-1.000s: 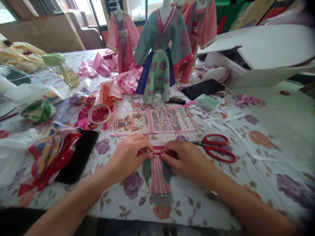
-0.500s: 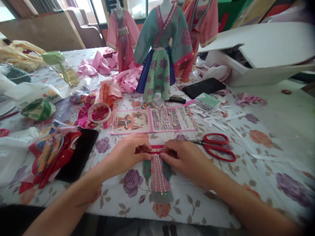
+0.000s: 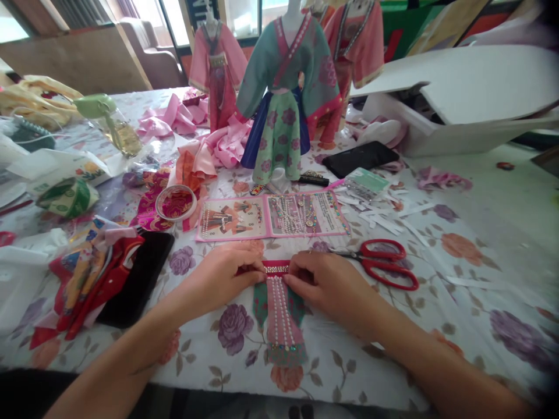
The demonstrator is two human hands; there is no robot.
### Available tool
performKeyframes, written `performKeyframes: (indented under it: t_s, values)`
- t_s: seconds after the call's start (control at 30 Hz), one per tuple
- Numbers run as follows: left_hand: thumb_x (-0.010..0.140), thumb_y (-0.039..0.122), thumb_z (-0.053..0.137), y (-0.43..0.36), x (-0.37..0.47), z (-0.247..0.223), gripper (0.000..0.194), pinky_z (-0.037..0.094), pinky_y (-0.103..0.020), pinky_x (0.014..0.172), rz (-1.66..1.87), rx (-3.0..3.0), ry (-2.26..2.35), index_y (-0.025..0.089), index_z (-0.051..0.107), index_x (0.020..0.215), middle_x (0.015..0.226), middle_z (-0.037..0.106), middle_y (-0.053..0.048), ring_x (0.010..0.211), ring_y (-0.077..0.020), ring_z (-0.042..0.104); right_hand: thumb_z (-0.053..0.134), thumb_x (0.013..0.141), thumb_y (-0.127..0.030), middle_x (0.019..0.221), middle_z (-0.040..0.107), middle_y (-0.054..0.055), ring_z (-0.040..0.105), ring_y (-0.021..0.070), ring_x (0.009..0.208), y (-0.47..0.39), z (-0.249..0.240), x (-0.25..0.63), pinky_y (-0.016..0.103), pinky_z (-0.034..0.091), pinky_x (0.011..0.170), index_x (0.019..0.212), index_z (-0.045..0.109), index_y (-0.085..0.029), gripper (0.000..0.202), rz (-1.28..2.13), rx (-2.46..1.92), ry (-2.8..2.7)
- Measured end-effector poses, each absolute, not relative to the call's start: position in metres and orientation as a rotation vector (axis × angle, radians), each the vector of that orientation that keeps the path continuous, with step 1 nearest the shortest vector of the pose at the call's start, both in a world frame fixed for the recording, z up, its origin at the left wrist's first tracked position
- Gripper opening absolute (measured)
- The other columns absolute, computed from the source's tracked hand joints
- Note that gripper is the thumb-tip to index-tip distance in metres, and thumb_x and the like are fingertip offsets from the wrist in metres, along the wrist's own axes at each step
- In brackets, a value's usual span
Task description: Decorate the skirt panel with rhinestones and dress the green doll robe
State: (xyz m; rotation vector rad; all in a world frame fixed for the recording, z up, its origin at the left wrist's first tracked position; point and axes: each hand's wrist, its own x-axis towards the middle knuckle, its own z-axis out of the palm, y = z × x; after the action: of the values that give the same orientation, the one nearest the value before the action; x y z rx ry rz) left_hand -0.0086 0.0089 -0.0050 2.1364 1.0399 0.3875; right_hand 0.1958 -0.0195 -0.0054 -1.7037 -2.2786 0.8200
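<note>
A small fabric piece with a pink middle panel, rows of white beads and green sides lies flat on the flowered cloth. Across its top runs a red band with a strip of shiny stones. My left hand pinches the left end of the red band between thumb and fingers. At the right end, my right hand is closed on the band too, thumb below and fingers above. Just beyond the hands lies an open pink-edged card bearing beads and gem strings.
Red-handled scissors lie right of my right hand. Dressed doll forms stand behind the card. A black phone under fabric pieces is at left, near a tape roll. White paper strips are scattered at right.
My left hand has shifted slightly left along the red band, showing more of the stone strip. My right hand has hardly moved.
</note>
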Motion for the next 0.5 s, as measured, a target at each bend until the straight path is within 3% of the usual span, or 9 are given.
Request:
performKeyframes:
  t_s: [0.5]
  values:
    - [0.074, 0.009, 0.061, 0.0048, -0.0029, -0.0093, 0.011, 0.040, -0.025, 0.062, 0.390, 2.041, 1.164, 0.019, 0.066, 0.074, 0.071, 0.060, 0.001, 0.067, -0.0134, 0.054, 0.051, 0.084, -0.024, 0.066, 0.063, 0.002, 0.052, 0.0134, 0.060, -0.0196, -0.0023, 0.1985, 0.025, 0.026, 0.054, 0.071, 0.062, -0.018, 0.019, 0.835, -1.689, -2.297]
